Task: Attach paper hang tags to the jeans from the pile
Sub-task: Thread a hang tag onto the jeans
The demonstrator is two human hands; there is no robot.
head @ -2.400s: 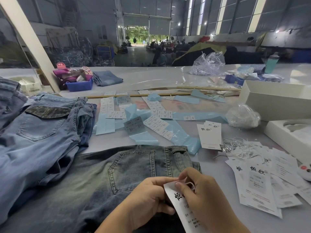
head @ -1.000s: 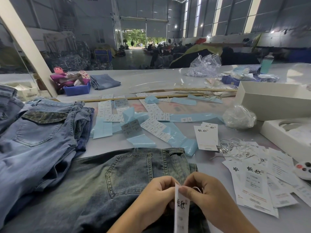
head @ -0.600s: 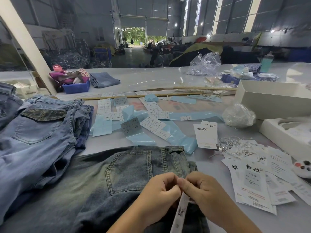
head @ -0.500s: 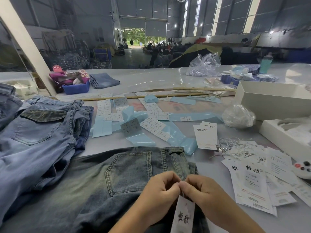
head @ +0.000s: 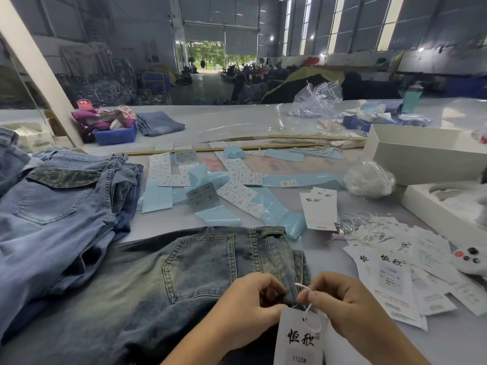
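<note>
A long grey work table point(head: 237, 122) fills the frame from left to right. At the left of the frame sits a pile of folded light-blue denim jeans point(head: 52, 219), stacked with pockets upward. At lower centre lies a single pair of dark, faded grey-blue jeans point(head: 163, 280), back pocket up, its waistband toward the right.

At the right edge stand an open white cardboard box point(head: 421, 156) and, nearer, a white box tray point(head: 442, 206). Across the middle of the frame are scattered pale-blue backing strips with white printed stickers point(head: 237, 191). At lower right a loose spread of white paper hang tags with black characters point(head: 400, 280) lies flat, with a tangle of white strings point(head: 363, 227) just above it.

At bottom centre, one white paper hang tag with black characters point(head: 300, 338) hangs against the dark jeans, below both hands. A thin white string loop point(head: 303, 287) runs from the tag's top around a belt loop point(head: 288, 285) of the dark jeans.

The left hand point(head: 245, 309) has curled fingers pinching the belt loop. The right hand point(head: 340, 304) pinches the string between thumb and forefinger, just beside the left hand, the remaining fingers curled.
</note>
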